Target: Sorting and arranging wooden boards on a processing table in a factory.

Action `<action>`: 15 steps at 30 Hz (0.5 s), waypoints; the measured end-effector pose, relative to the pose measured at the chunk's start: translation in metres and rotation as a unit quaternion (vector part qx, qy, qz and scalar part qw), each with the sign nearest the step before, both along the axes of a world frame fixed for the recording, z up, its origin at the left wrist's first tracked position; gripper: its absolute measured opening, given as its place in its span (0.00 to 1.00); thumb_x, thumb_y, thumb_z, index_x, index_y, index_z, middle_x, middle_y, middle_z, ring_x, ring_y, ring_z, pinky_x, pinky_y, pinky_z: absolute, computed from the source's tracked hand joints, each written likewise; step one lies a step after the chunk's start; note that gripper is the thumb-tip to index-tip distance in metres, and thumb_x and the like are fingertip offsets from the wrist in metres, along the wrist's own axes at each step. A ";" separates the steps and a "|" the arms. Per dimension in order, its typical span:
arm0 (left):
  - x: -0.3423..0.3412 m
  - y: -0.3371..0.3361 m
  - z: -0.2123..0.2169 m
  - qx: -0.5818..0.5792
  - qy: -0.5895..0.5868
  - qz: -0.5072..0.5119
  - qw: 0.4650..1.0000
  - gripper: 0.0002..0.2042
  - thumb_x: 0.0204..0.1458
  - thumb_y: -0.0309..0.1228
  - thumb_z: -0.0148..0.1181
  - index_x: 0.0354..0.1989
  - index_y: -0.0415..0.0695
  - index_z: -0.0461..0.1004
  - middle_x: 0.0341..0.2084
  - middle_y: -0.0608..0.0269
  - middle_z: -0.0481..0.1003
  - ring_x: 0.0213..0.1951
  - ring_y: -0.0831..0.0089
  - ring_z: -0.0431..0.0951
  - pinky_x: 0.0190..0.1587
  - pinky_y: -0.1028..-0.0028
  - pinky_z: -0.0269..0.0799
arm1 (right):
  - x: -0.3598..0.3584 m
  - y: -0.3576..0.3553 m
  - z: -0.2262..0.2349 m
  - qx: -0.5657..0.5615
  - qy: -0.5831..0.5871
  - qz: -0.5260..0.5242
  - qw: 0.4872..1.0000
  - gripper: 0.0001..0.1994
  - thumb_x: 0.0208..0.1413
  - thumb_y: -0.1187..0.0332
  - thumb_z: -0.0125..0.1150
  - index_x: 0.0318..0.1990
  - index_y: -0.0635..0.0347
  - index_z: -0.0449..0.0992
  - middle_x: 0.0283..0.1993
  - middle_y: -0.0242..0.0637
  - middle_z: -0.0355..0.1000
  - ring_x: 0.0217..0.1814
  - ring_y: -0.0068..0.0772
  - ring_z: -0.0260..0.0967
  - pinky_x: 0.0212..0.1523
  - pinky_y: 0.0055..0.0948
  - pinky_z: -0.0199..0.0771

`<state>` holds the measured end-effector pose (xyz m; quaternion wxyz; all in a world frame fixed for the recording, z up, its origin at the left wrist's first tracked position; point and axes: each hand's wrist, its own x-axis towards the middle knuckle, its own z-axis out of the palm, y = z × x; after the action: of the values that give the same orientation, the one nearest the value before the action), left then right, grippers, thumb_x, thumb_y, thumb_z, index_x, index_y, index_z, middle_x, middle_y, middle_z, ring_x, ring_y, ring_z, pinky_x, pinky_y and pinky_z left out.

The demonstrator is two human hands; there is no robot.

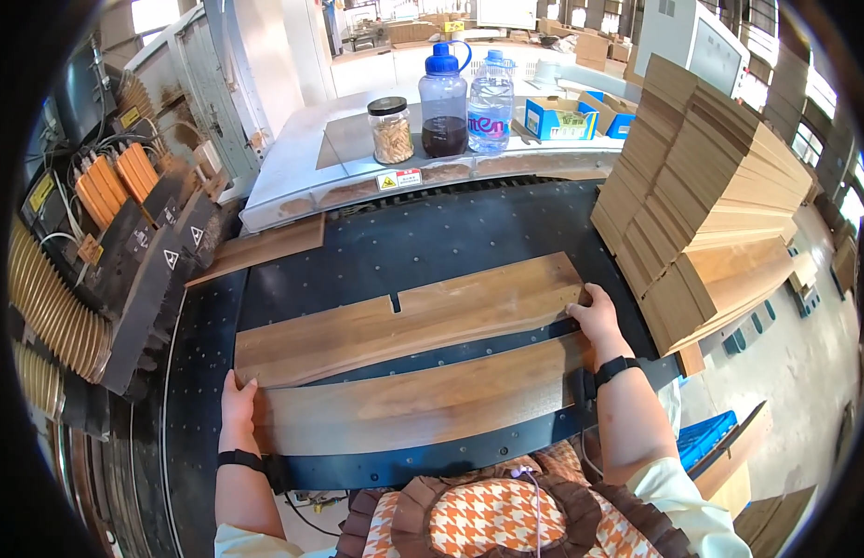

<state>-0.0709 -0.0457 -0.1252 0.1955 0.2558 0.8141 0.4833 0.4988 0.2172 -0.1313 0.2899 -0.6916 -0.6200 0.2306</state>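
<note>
A long brown wood-grain board [432, 316] with a small slot in its far edge lies across the black table in front of me. My left hand [239, 402] grips its near left corner, with the thumb on top and the other fingers partly hidden. At the opposite end, my right hand [598, 318] holds the board's right edge, thumb and forefinger showing. A second wood-grain board [423, 405], without a visible slot, lies nearer to me and parallel to the first. A dark strip of tabletop shows between the two.
A tall stack of boards [692, 195] rises at the right. Machinery with orange parts [120, 177] and ribbed hoses stands left. Behind the black table [432, 223], a white ledge carries a jar [391, 135], two bottles [444, 102] and blue boxes [560, 119]. A blue crate [706, 442] is lower right.
</note>
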 end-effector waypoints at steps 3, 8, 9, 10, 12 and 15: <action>0.005 0.007 0.008 0.014 -0.027 0.020 0.999 0.30 0.50 0.23 0.55 0.62 0.34 0.52 0.59 0.49 0.59 0.60 0.61 0.61 0.61 0.68 0.54 | 0.009 0.012 -0.019 0.027 0.115 -0.031 0.993 0.31 0.40 0.68 0.67 0.56 0.64 0.66 0.58 0.49 0.62 0.60 0.43 0.60 0.59 0.32 0.61; -0.040 0.001 0.003 0.129 -0.038 0.027 0.991 0.26 0.51 0.24 0.54 0.60 0.34 0.57 0.56 0.52 0.63 0.57 0.65 0.63 0.59 0.71 0.57 | 0.008 0.022 -0.003 0.113 0.283 -0.022 0.952 0.26 0.41 0.70 0.65 0.51 0.65 0.70 0.50 0.44 0.70 0.53 0.36 0.66 0.54 0.29 0.65; -0.039 0.001 0.015 0.140 -0.014 0.034 0.989 0.20 0.51 0.27 0.55 0.54 0.37 0.66 0.46 0.58 0.71 0.49 0.69 0.69 0.54 0.71 0.60 | 0.009 0.022 0.009 0.123 0.307 -0.023 0.944 0.22 0.45 0.70 0.63 0.50 0.67 0.70 0.47 0.42 0.72 0.49 0.32 0.68 0.51 0.27 0.67; -0.036 0.000 0.032 0.119 -0.003 0.024 0.993 0.18 0.52 0.28 0.54 0.51 0.36 0.67 0.44 0.60 0.72 0.46 0.71 0.69 0.52 0.73 0.61 | 0.007 0.017 0.029 0.135 0.337 -0.019 0.932 0.21 0.46 0.71 0.62 0.50 0.68 0.70 0.46 0.40 0.72 0.48 0.30 0.68 0.49 0.25 0.67; -0.024 -0.003 0.058 0.084 0.061 0.014 0.995 0.12 0.53 0.31 0.54 0.42 0.38 0.72 0.35 0.63 0.73 0.39 0.76 0.70 0.45 0.76 0.64 | 0.003 0.014 0.055 0.157 0.369 -0.007 0.916 0.19 0.49 0.72 0.60 0.50 0.69 0.70 0.42 0.37 0.72 0.43 0.24 0.68 0.45 0.22 0.68; -0.017 -0.001 0.080 -0.025 0.098 -0.046 0.994 0.10 0.53 0.32 0.54 0.38 0.40 0.73 0.31 0.64 0.73 0.36 0.76 0.70 0.39 0.76 0.64 | 0.005 0.008 0.075 0.144 0.318 0.014 0.937 0.21 0.47 0.72 0.62 0.50 0.68 0.69 0.39 0.35 0.71 0.40 0.24 0.67 0.42 0.23 0.68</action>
<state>-0.0879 -0.0462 -0.0451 0.1430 0.3345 0.8286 0.4256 0.5034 0.2255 -0.0563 0.5650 -0.5245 -0.5317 0.3507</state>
